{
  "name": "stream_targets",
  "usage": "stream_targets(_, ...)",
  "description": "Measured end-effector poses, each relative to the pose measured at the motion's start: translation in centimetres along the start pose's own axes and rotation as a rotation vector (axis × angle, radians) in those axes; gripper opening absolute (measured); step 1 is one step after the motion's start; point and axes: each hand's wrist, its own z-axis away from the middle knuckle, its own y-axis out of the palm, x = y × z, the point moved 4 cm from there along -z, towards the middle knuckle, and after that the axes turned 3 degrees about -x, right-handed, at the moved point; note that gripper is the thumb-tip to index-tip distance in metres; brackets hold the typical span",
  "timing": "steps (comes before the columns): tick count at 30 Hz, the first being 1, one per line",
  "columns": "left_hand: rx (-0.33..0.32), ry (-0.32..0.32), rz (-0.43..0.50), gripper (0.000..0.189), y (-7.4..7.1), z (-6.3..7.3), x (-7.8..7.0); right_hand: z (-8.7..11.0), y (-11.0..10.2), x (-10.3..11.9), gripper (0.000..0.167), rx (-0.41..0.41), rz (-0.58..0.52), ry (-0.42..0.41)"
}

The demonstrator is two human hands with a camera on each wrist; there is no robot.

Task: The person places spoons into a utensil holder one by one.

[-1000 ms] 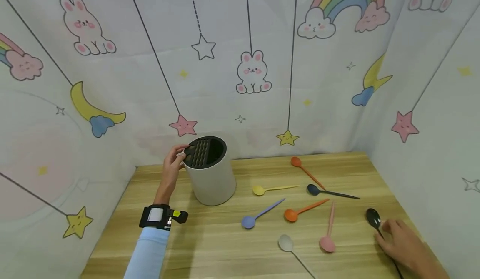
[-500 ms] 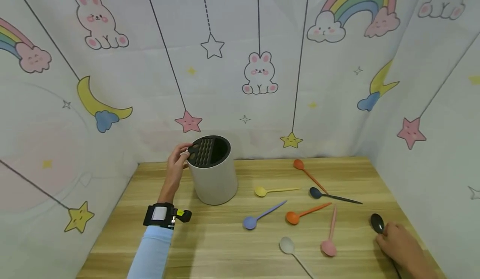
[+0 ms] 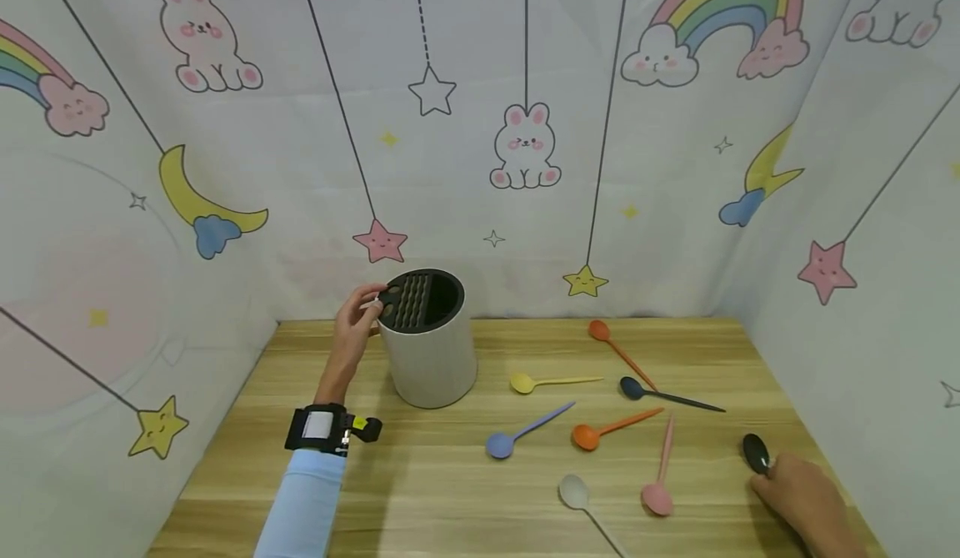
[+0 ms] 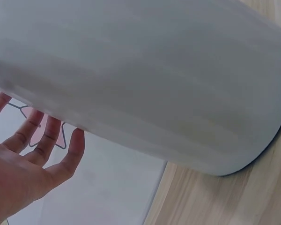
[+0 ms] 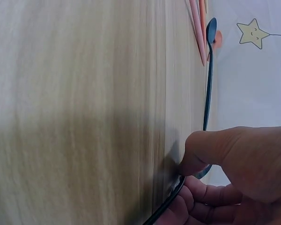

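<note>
My left hand [image 3: 356, 324] is at the left upper edge of a round off-white utensil holder [image 3: 431, 370] with a black slotted top. In the left wrist view, spread, slightly bent fingers [image 4: 49, 136] rest their tips against the holder wall [image 4: 145, 84]; the thumb is largely hidden. At the right side of the table, my right hand [image 3: 806, 500] pinches a black spoon [image 3: 756, 451] by its handle, just behind the bowl. In the right wrist view, the thumb and curled fingers of the right hand [image 5: 229, 173] close on the dark handle [image 5: 166, 204], low over the wood.
Between the hands lie a yellow spoon [image 3: 522, 384], a purple spoon [image 3: 499, 444], two orange spoons [image 3: 585, 436], a dark blue spoon [image 3: 632, 388], a pink spoon [image 3: 657, 500] and a grey spoon [image 3: 573, 491]. A printed cloth [image 3: 480, 233] hangs behind the wooden table [image 3: 435, 500].
My right hand has closed on the black spoon's handle, moving nearer its bowl. The left hand stays at the holder. The head view has shifted slightly.
</note>
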Motion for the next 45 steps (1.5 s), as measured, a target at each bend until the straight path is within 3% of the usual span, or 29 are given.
stream_targets(3,-0.012,0.011,-0.018,0.04,-0.3,-0.3,1.0,0.1,-0.1,0.0,0.032,-0.029,0.001,-0.02)
stream_targets(8,-0.012,0.032,-0.035,0.04,-0.5,-0.3,1.3,-0.1,-0.7,-0.3,0.031,-0.052,-0.009,-0.06)
stream_targets(12,-0.013,0.039,-0.037,0.041,-0.5,-0.2,1.3,-0.6,-1.9,-0.7,0.023,-0.016,-0.033,-0.047)
stream_targets(19,-0.025,0.035,-0.036,0.041,-0.4,-0.2,1.2,-2.1,-4.1,-0.4,0.032,0.006,-0.096,-0.033)
stream_targets(22,-0.026,0.04,-0.035,0.041,-0.4,-0.2,1.3,-2.6,-5.1,0.3,0.032,-0.05,-0.118,-0.039)
stream_targets(32,-0.016,0.043,-0.014,0.043,-0.3,-0.4,1.4,-3.1,-7.8,3.6,0.023,-0.356,-0.178,-0.069)
stream_targets(40,-0.031,0.031,-0.029,0.041,-0.8,0.2,1.4,-4.2,-9.1,6.4,0.017,-0.482,-0.244,-0.2)
stream_targets(45,-0.019,0.042,-0.025,0.045,-0.4,0.0,1.2,-4.8,-10.7,7.9,0.014,-0.572,-0.301,-0.24)
